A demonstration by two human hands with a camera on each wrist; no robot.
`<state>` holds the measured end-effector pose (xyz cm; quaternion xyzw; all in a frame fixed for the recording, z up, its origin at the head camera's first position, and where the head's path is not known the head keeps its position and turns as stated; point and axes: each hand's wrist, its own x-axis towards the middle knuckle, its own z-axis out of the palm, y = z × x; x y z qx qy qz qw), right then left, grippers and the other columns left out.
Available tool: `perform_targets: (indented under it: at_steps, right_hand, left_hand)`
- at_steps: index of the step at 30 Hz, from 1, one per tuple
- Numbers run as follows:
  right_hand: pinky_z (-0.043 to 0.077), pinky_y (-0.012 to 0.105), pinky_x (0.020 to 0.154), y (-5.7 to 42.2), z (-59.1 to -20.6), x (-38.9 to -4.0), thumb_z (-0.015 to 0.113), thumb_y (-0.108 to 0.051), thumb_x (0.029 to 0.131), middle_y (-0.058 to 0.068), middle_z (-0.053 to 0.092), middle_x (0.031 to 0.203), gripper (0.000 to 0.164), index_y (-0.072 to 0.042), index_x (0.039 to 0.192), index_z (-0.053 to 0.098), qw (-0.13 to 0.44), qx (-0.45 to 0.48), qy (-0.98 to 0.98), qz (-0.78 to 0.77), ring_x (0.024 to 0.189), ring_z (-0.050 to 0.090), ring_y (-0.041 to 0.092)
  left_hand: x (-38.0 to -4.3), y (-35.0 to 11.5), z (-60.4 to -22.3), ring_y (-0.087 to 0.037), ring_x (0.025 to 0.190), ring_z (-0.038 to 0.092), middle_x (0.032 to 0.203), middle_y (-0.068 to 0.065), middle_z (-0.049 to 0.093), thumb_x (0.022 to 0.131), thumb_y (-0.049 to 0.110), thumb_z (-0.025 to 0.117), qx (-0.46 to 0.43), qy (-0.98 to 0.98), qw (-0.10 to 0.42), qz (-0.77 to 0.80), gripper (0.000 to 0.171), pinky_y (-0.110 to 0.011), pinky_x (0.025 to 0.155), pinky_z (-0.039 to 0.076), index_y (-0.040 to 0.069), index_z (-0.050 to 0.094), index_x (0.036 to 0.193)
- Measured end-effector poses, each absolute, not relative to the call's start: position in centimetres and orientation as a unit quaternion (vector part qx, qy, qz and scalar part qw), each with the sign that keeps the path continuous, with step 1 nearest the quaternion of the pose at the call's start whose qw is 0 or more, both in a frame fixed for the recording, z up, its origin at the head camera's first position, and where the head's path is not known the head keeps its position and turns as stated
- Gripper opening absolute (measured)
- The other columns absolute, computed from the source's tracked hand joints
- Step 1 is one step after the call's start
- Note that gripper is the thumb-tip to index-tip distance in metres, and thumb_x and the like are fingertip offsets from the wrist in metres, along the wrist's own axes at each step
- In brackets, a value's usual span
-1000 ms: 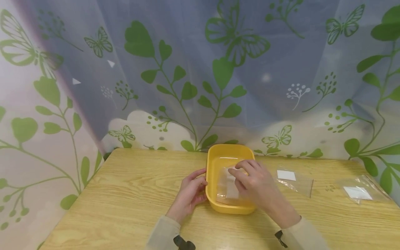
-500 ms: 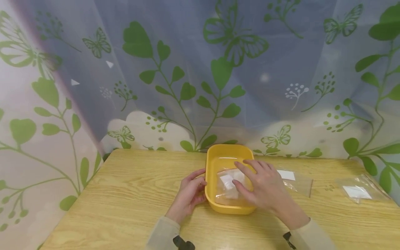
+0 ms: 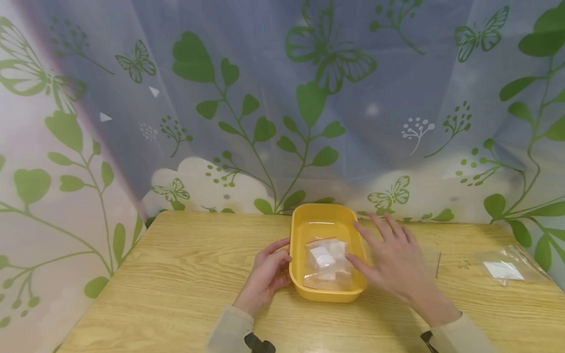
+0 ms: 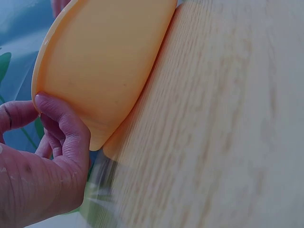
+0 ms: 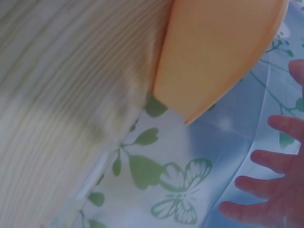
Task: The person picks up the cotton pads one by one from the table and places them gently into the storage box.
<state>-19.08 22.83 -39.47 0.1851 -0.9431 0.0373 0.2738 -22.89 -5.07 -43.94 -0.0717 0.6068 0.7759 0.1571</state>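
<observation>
A yellow plastic bin (image 3: 326, 296) stands on the table near its back edge. Inside lie clear zip bags (image 3: 328, 267) with white squares in them, overlapping one another. My left hand (image 3: 266, 274) is at the bin's left side; in the left wrist view its thumb and index finger pinch the rim. With fingers spread and holding nothing, my right hand (image 3: 395, 260) hovers by the bin's right rim. It hides most of another clear bag (image 3: 431, 262) lying on the table, leaving only the right end in sight.
Farther right, a clear zip bag (image 3: 514, 267) with a white square lies flat on the wooden table (image 3: 176, 274). A curtain (image 3: 247, 98) printed with leaves and butterflies hangs right behind the table's back edge.
My right hand has let go of a zip bag in the bin, which now lies on the others. The hand has moved right, its fingers spreading. My left hand stays at the bin.
</observation>
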Motion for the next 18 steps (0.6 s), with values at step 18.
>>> perform_targets:
  at_steps: [18]
  right_hand:
    - [0.041,0.077,0.095,28.4,-39.4,-19.0,0.071,-0.057,0.085,0.023,0.053,0.145,0.068,-0.025,0.143,0.056,0.243,0.174,-0.954,-0.012,0.135,0.044,0.055]
  left_hand:
    - [-22.6,-5.1,-43.6,-0.013,0.081,0.061,0.114,-0.008,0.066,0.085,0.006,0.058,-0.072,0.606,0.157,0.777,0.061,-0.022,0.061,0.052,0.009,0.053,0.145]
